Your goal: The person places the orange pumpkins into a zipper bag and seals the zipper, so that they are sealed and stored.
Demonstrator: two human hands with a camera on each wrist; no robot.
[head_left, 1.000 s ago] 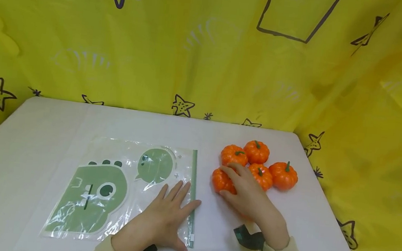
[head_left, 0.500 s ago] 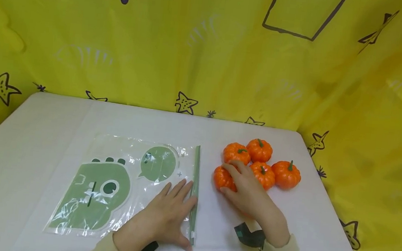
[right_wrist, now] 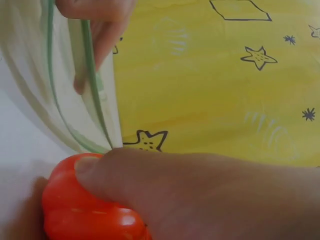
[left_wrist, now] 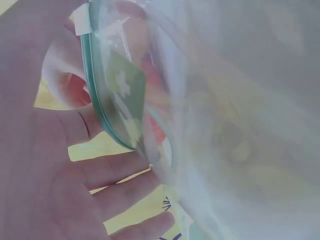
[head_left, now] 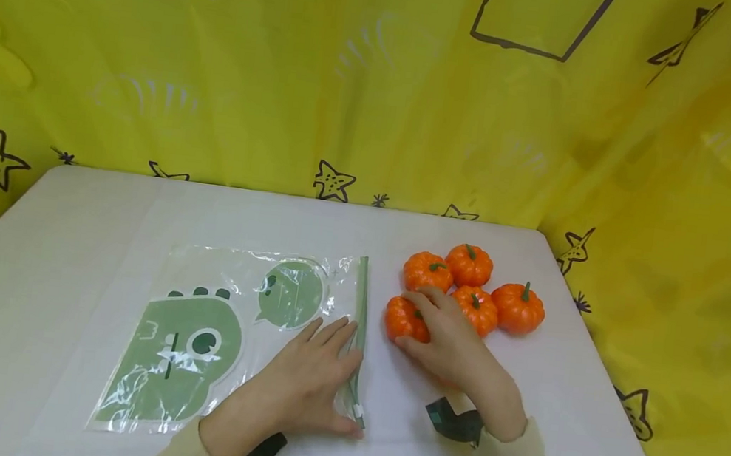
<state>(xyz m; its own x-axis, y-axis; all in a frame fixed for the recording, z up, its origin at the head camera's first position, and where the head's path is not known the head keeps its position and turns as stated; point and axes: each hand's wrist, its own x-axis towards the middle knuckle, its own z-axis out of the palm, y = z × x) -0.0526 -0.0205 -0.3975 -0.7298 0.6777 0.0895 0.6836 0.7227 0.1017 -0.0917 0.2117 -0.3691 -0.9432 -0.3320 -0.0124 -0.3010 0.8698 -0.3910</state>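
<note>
My left hand [head_left: 312, 378] lies over the right part of a clear zip bag [head_left: 281, 390] printed with a green dinosaur. Its fingers are mostly straight and spread, with the index finger and thumb at the green zip edge [head_left: 363, 302]. In the right wrist view the bag's mouth [right_wrist: 70, 100] gapes, with fingers of the left hand [right_wrist: 100, 30] at its edge. My right hand [head_left: 454, 338] grips a small orange pumpkin [head_left: 404, 320] between thumb and fingers, just right of the bag. The left wrist view shows the white zip slider [left_wrist: 83, 20] beside the palm.
Several more pumpkins sit behind and right of the right hand: one with a bent stem [head_left: 426, 271], one at the back [head_left: 468, 265], one in the middle [head_left: 478, 314], one at far right [head_left: 517, 309]. A yellow curtain [head_left: 272, 99] borders the white table [head_left: 98, 229].
The left index finger and thumb have drawn in at the zip edge, which now bows and lifts. The bag has shifted slightly right. The right hand keeps its grip on the pumpkin.
</note>
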